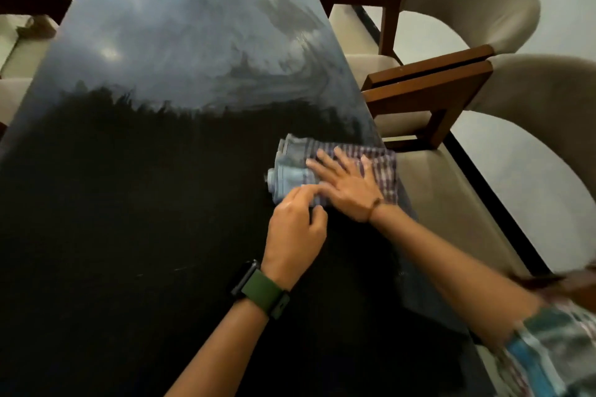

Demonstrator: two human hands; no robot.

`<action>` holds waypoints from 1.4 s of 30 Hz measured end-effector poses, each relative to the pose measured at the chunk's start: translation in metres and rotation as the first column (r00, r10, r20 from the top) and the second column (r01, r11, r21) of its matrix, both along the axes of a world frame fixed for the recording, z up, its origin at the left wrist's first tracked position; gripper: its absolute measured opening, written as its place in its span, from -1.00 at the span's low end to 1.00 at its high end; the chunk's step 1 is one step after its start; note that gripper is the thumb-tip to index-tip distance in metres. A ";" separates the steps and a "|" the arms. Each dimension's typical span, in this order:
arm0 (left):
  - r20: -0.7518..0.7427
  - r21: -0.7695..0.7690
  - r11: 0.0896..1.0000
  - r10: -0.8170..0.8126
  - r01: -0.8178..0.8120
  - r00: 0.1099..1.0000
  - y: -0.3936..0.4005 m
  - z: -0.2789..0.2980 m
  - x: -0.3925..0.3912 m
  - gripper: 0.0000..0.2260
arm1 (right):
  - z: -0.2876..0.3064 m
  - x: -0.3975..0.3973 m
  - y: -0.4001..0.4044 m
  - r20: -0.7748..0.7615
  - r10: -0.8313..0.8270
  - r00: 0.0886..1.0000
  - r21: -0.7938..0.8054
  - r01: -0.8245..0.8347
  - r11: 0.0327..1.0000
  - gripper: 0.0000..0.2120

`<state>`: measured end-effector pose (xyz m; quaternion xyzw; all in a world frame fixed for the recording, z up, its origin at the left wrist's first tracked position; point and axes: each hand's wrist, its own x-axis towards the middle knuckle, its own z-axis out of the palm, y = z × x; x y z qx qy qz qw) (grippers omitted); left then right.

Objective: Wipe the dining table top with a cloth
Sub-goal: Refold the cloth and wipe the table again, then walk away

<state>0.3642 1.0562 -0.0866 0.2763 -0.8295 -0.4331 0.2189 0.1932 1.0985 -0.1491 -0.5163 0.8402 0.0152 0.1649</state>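
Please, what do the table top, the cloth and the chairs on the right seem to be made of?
Table top: a dark, glossy hard surface, maybe glass or lacquered board; it mirrors the lights and shows smears.
Cloth: woven checked fabric, probably cotton; it folds softly under the right hand.
Chairs: brown wooden arms and legs, with matte beige upholstery on back and seat.

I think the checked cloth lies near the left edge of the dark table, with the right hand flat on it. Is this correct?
Not quite: in the head view the checked cloth lies near the right edge of the dark table, beside the chairs. The right hand does rest flat on it.
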 end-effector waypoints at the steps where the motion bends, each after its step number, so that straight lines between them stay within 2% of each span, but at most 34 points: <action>1: 0.002 0.010 1.000 -0.003 0.003 1.000 0.000 0.001 -0.001 -0.72 | -0.001 0.020 0.027 0.010 0.030 1.000 0.018 -0.030 0.999 -0.52; 3: -0.004 0.034 0.999 -0.005 0.005 1.000 0.001 0.004 -0.004 -0.71 | -0.001 0.059 0.085 0.020 0.094 0.995 0.028 -0.094 0.995 -0.52; 6: -0.012 0.053 0.998 -0.045 0.046 0.999 0.004 0.003 -0.005 -0.69 | -0.004 0.114 0.164 -0.098 0.156 0.983 0.061 -0.151 0.987 -0.52; 9: -0.024 0.063 0.995 -0.080 0.081 0.997 0.009 0.000 -0.002 -0.69 | -0.006 0.118 0.188 -0.150 0.150 0.977 0.125 -0.131 0.983 -0.52; 12: -0.043 0.078 0.992 -0.093 0.097 0.995 0.012 -0.006 0.000 -0.71 | -0.005 0.069 0.146 -0.146 0.135 0.980 0.024 -0.133 0.991 -0.53; 14: -0.052 0.068 0.992 -0.103 0.107 0.993 0.015 -0.009 -0.001 -0.72 | -0.009 0.020 0.096 -0.087 0.054 0.995 -0.057 -0.059 0.997 -0.52; 16: -0.058 0.061 0.993 -0.101 0.104 0.993 0.016 -0.014 -0.002 -0.70 | -0.008 -0.028 0.037 -0.059 -0.056 0.997 -0.062 0.052 0.997 -0.50; 19: -0.023 0.136 0.984 -0.113 0.115 0.993 0.012 -0.016 -0.005 -0.67 | 0.000 -0.082 -0.035 -0.011 -0.199 0.980 -0.051 0.199 0.979 -0.55; 23: -0.041 0.144 0.980 -0.132 0.137 0.990 0.006 -0.006 -0.004 -0.66 | 0.006 -0.094 -0.060 0.043 -0.300 0.953 -0.010 0.301 0.954 -0.55; 26: -0.045 0.074 0.991 -0.111 0.114 0.993 0.009 -0.002 -0.007 -0.67 | 0.003 -0.069 -0.033 0.072 -0.294 0.953 -0.011 0.295 0.955 -0.55; 29: -0.047 0.018 0.997 -0.072 0.073 0.996 0.013 -0.003 -0.018 -0.70 | -0.001 -0.030 0.029 0.037 -0.225 0.974 -0.034 0.226 0.974 -0.53; 34: -0.039 0.085 0.992 -0.088 0.091 0.995 0.022 0.004 -0.036 -0.69 | -0.006 0.064 0.171 0.040 -0.118 0.992 0.008 0.118 0.993 -0.44; 36: -0.023 0.086 0.992 -0.094 0.096 0.995 0.028 0.003 -0.041 -0.69 | -0.010 0.096 0.215 -0.051 -0.099 0.994 0.052 0.101 0.993 -0.50; 37: -0.016 0.086 0.992 -0.095 0.096 0.995 0.032 0.003 -0.043 -0.69 | -0.007 0.101 0.223 -0.078 -0.124 0.989 0.099 0.131 0.986 -0.52; 39: -0.005 0.097 0.989 -0.114 0.114 0.993 0.040 0.002 -0.047 -0.69 | -0.002 0.087 0.216 -0.073 -0.130 0.989 0.074 0.136 0.988 -0.54; 40: 0.003 0.110 0.985 -0.132 0.131 0.991 0.044 0.002 -0.049 -0.69 | -0.002 0.073 0.204 -0.057 -0.094 0.994 -0.001 0.095 0.996 -0.55; 42: 0.015 0.119 0.980 -0.160 0.157 0.987 0.052 0.001 -0.051 -0.70 | -0.002 0.036 0.166 0.039 -0.131 0.991 -0.070 0.133 0.989 -0.56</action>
